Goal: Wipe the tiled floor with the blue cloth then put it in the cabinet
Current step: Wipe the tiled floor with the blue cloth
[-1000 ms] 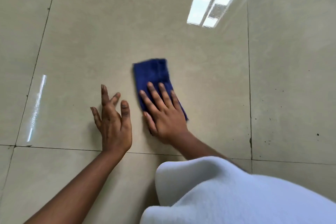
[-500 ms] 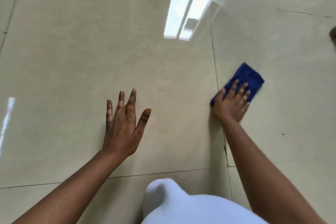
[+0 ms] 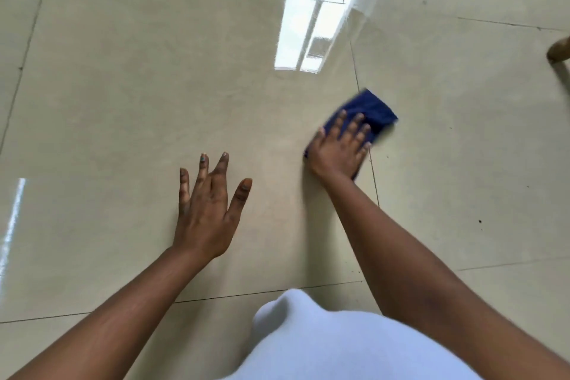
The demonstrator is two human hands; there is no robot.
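Observation:
A folded dark blue cloth (image 3: 371, 109) lies flat on the glossy beige tiled floor (image 3: 154, 86), over a grout line right of centre. My right hand (image 3: 339, 148) presses down on the cloth's near half with fingers spread; the far end of the cloth sticks out past my fingertips. My left hand (image 3: 208, 210) rests flat on the floor to the left, fingers apart, holding nothing. No cabinet is in view.
My white garment (image 3: 324, 345) fills the bottom centre. A brown wooden leg (image 3: 559, 49) shows at the right edge. Small dark specks (image 3: 479, 221) dot the tile to the right of my arm. A bright window reflection (image 3: 311, 28) lies on the floor ahead.
My right hand swept the cloth from in front of me out to the right, then drew it slightly back left. My left hand stayed planted on the floor.

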